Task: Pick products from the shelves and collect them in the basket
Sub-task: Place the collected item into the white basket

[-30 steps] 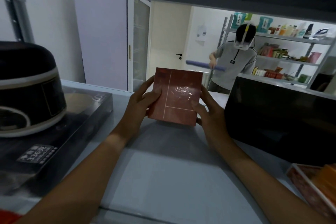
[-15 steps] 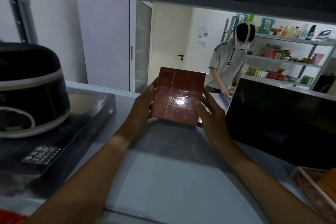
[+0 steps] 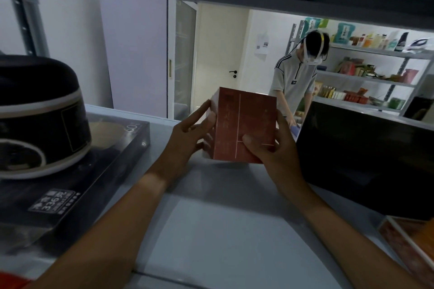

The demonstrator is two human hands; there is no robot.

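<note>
Dark red rectangular cardboard box [image 3: 244, 124] sits upright between both hands just above the grey metal shelf [image 3: 211, 230], left hand [image 3: 187, 134] and right hand [image 3: 270, 145] pinching its sides. Looks mid-pick; next it probably needs pulling out toward the basket, which isn't in view.

Wearer's left forearm [image 3: 122, 213] and right forearm [image 3: 328, 223] bare, no watch or rings visible; red fabric sliver [image 3: 13, 283] at lower-left edge, likely clothing.

Dim, shadowed shelf foreground; brightly lit room behind; wide-angle edge warping.
</note>
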